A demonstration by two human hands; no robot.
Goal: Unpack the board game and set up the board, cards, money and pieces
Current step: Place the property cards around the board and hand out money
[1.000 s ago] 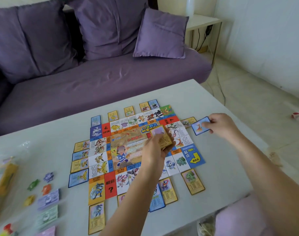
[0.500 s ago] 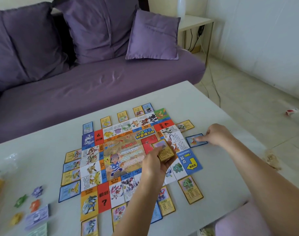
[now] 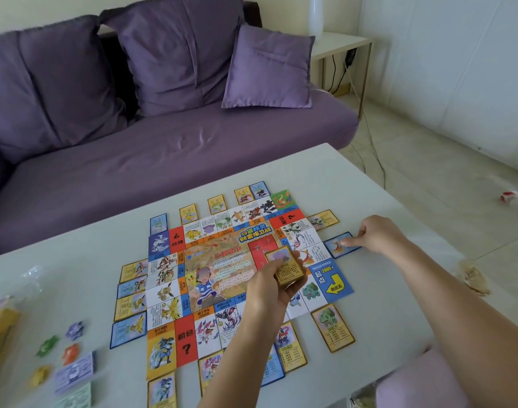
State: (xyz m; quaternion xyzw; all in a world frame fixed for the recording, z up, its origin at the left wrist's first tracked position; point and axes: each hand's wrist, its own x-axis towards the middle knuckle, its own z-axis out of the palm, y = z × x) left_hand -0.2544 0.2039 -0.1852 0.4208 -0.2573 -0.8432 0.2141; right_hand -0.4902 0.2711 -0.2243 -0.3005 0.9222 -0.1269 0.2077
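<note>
From the head camera: the left hand (image 3: pixel 269 290) holds a thick stack of yellow-bordered cards (image 3: pixel 288 267) above the colourful paper game board (image 3: pixel 222 269), its grip curled round the stack. The right hand (image 3: pixel 375 234), at the board's 3 o'clock, pinches nothing. One straight forefinger presses a blue-bordered card (image 3: pixel 338 245) flat on the pale desk (image 3: pixel 369 187). From that hand the stack lies near, toward 8 o'clock, with its long axis roughly 11 to 5.

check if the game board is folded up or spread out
Spread out: the game board lies flat on the table, with squares showing along all four sides.
</note>
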